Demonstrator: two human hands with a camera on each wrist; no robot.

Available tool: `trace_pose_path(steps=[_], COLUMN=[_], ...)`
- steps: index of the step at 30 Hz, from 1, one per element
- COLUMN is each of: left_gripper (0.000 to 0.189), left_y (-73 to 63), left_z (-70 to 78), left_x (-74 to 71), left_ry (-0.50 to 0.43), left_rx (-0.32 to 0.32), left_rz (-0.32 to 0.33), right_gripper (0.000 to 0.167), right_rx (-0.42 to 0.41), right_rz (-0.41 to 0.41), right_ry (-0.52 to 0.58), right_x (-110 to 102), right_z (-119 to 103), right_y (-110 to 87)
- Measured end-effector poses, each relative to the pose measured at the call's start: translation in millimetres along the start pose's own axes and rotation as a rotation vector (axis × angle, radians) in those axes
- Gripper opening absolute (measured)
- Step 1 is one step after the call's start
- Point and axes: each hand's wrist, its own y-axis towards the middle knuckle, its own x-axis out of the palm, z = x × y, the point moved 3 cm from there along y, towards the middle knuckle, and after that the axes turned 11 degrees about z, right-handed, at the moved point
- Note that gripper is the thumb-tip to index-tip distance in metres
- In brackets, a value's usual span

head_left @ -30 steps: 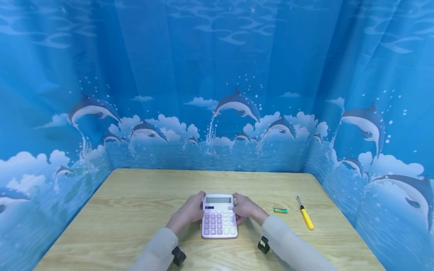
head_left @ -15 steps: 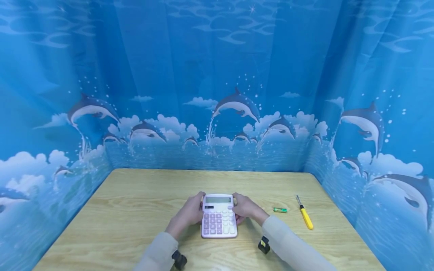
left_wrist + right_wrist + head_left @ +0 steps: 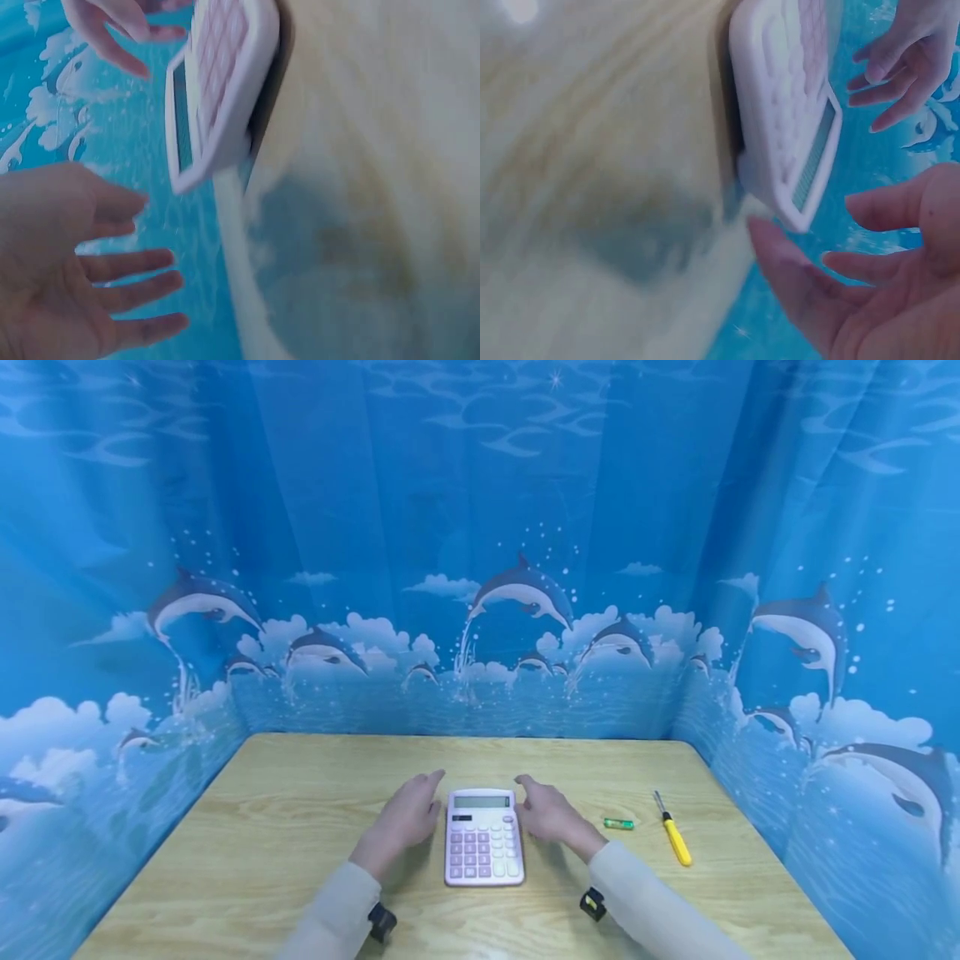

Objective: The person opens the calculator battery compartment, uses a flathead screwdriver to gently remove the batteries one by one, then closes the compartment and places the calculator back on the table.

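Note:
A pink and white calculator [image 3: 485, 837] lies face up on the wooden table, its screen toward the far side. Just off its left edge is my left hand [image 3: 405, 817], holding nothing. In the left wrist view the fingers of that hand [image 3: 82, 270] are spread and apart from the calculator [image 3: 225, 82]. On the other side, my right hand [image 3: 551, 812] is beside the calculator's upper right edge and grips nothing. The right wrist view shows its fingers relaxed [image 3: 795, 277] near the calculator's screen end [image 3: 787, 112].
A green battery [image 3: 618, 823] lies to the right of my right hand. Further right is a screwdriver with a yellow handle [image 3: 677, 843], its tip pointing away. A blue dolphin-print curtain [image 3: 480, 568] surrounds the table's [image 3: 315, 768] back and sides.
Both hands have let go of the calculator and moved outward, the left hand further than the right. The calculator stays in place on the table.

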Motion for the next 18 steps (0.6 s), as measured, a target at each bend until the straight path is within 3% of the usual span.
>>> trace_pose_path(steps=[4,7,12,18], left_gripper=[0.055,0.059,0.065,0.065], left_y=[6.1,10.4,16.8,21.0], left_z=[-8.9,-14.1,-23.6,-33.2], left_x=[-15.5,-23.6,-30.8,-35.4], left_ry=[0.120,0.194,0.284,0.324], left_rx=[0.080,0.100,0.079,0.036], left_rz=[-0.024,-0.064,-0.107,-0.074], right_gripper=[0.050,0.050,0.054,0.059], right_rx=[-0.100,-0.128,-0.113,-0.069], right_rz=[0.137,0.189,0.199,0.183], right_ry=[-0.180,-0.247,-0.298,-0.321], right_x=[-13.8,-20.2,-25.3,-24.6], right_z=[-7.3,-8.7,-6.3,-2.8], right_y=[-1.7,-3.1,-4.6,-5.1])
